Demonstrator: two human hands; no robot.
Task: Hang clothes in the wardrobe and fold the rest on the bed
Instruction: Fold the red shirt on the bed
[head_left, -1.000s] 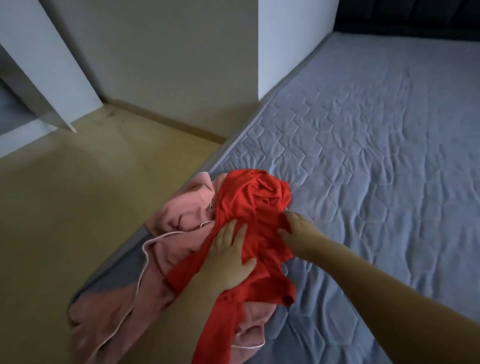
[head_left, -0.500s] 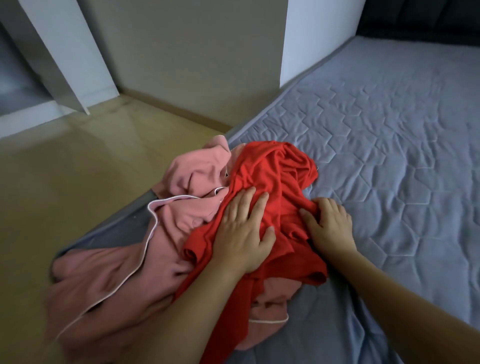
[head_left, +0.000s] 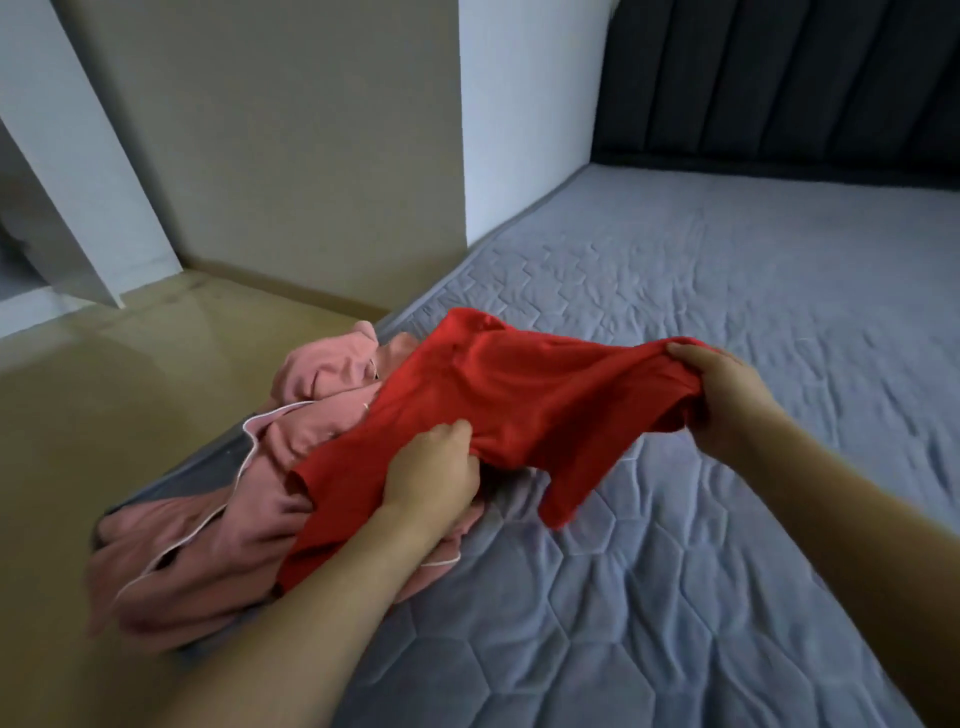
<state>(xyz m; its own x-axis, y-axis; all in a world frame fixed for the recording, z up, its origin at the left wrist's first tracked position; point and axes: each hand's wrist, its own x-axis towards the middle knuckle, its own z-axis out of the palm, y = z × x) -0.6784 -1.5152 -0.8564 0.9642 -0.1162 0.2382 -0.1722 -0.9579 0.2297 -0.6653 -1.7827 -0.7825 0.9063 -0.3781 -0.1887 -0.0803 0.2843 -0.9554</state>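
Both forearms and hands (head_left: 431, 473) are bare, sleeveless.

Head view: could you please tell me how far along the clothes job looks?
Done: nothing looks folded on the bed. In hand: the left hand and right hand grip the red garment, stretched between them. Left: the crumpled pink clothes at the bed's edge.
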